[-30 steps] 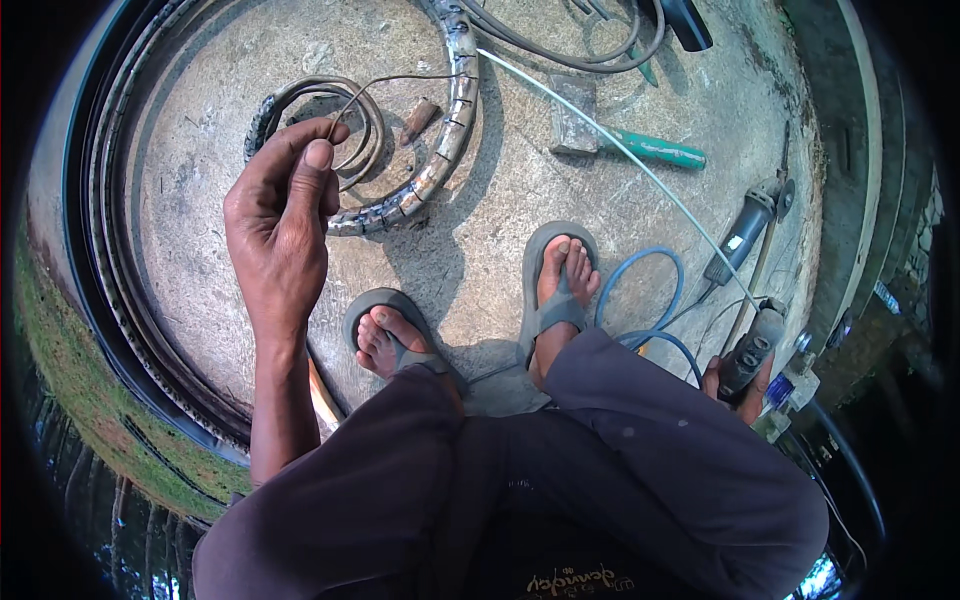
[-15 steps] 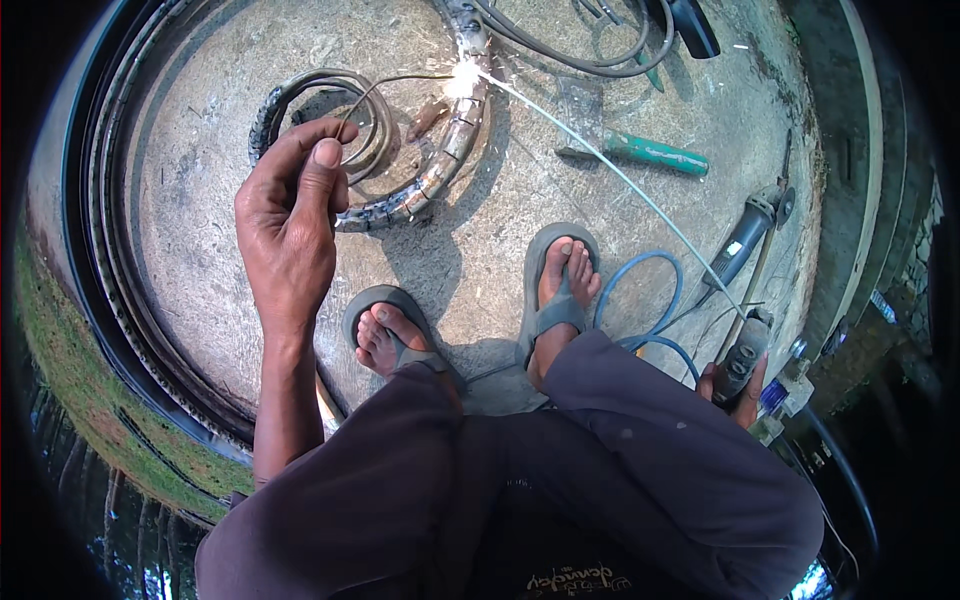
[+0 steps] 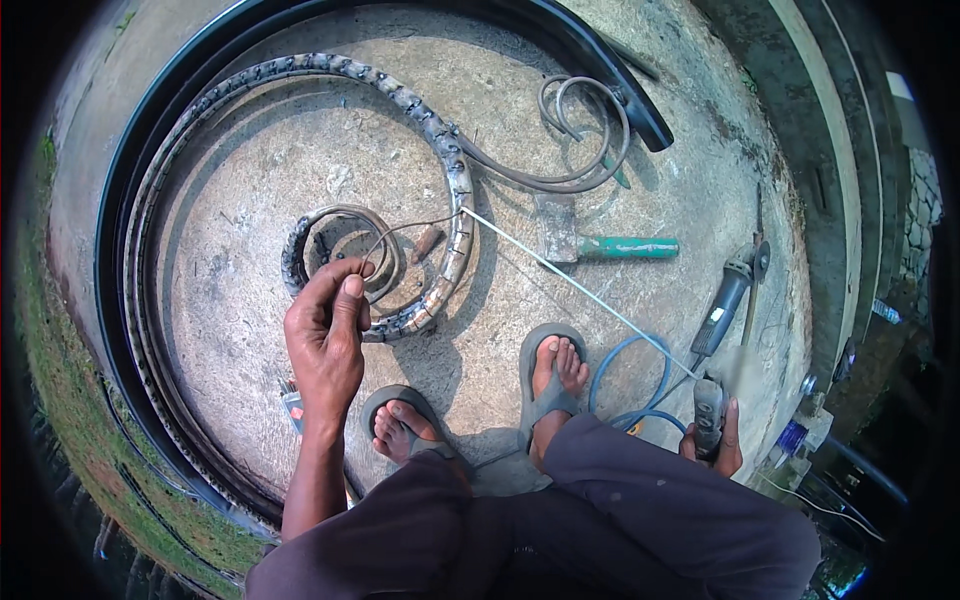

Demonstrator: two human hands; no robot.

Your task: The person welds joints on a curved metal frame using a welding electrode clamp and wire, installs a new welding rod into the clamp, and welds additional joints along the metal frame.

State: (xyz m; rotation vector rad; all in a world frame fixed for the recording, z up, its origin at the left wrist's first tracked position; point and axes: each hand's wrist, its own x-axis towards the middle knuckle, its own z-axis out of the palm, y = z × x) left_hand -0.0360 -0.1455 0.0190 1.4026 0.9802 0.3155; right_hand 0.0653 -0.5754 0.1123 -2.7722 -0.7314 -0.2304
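My left hand (image 3: 328, 345) pinches a thin brown metal wire (image 3: 425, 221) between thumb and forefinger. The wire's far end meets a large segmented metal ring (image 3: 463, 180), which has dark marks along it. At the right, my right hand (image 3: 728, 440) is closed around a dark welding electrode holder (image 3: 708, 415). A long pale electrode (image 3: 580, 293) runs from the holder up and left, its tip at or very near the ring where the wire ends. No sparks show there. Beside my left hand lies a smaller coil (image 3: 300, 240), partly hidden by the fingers.
A hammer with a green handle (image 3: 630, 247) lies on the concrete slab (image 3: 250, 330). An angle grinder (image 3: 722, 312) and looped blue cable (image 3: 600, 380) are near my right hand. Black curved trim (image 3: 115, 250) borders the left; grey cable loops (image 3: 610, 160) lie at the back.
The bright sparks at the electrode tip have gone. My view has shifted, so the ring and tools appear lower and more of the ring shows. Both hands keep their grips.
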